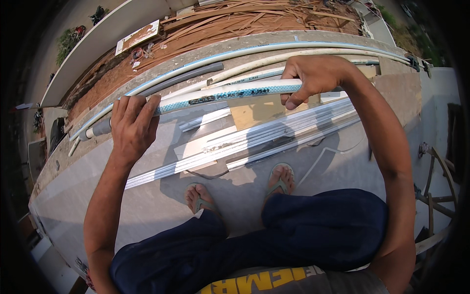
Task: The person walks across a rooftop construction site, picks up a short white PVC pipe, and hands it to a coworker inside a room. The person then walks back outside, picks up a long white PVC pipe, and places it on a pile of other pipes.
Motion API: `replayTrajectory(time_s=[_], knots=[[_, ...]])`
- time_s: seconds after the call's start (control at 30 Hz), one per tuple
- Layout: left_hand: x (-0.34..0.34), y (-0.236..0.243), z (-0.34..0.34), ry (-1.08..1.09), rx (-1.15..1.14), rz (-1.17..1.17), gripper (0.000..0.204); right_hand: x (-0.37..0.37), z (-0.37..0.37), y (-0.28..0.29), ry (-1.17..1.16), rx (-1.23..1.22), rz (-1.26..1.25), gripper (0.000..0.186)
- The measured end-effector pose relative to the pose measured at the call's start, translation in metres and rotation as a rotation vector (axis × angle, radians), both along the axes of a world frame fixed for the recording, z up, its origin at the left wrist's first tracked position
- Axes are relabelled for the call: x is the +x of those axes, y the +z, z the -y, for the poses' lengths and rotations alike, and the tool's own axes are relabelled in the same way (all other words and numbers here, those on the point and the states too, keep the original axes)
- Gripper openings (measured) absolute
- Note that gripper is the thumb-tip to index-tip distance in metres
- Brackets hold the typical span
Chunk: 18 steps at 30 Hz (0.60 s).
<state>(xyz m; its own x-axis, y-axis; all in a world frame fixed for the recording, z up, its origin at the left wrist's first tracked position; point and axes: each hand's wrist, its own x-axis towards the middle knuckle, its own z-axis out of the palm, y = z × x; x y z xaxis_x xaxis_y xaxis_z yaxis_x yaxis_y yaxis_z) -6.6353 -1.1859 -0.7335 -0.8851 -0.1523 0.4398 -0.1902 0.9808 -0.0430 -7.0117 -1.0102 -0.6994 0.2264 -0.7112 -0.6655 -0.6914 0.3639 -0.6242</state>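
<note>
A white plastic pipe with a blue printed pattern (220,94) is held crosswise in front of me. My left hand (131,128) is closed over its left part, knuckles up. Farther right, my right hand (313,78) grips it, the thumb along the near side and the fingers curled behind. Just left of my left hand shows a grey sleeve-like section (101,128); whether it belongs to this pipe is hidden by the hand. Directly behind the held pipe lie other pipes, among them a cream one (274,60) and a dark grey one (186,77).
Silver metal channels (245,143) lie on the grey floor beyond my sandalled feet, beside a tan board (249,111). A long white pipe with a blue stripe (245,49) follows the concrete ledge. Past the edge, timber strips (245,18) cover reddish ground lower down.
</note>
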Motion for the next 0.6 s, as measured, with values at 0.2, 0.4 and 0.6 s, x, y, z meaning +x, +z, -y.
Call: replayTrajectory(time_s=[0.2, 0.4, 0.6], knots=[[0.0005, -0.0014, -0.0011, -0.006, 0.018, 0.008, 0.046, 0.0014, -0.0011, -0.0013, -0.038, 0.035, 0.035, 0.025], [-0.0020, -0.0009, -0.0018, -0.017, 0.032, 0.016, 0.047, 0.0038, -0.0043, 0.0031, -0.041, 0.028, 0.017, 0.024], [-0.0016, -0.0024, -0.0017, -0.015, 0.045, 0.020, 0.048, 0.0034, -0.0028, 0.0035, -0.043, 0.041, 0.051, 0.024]])
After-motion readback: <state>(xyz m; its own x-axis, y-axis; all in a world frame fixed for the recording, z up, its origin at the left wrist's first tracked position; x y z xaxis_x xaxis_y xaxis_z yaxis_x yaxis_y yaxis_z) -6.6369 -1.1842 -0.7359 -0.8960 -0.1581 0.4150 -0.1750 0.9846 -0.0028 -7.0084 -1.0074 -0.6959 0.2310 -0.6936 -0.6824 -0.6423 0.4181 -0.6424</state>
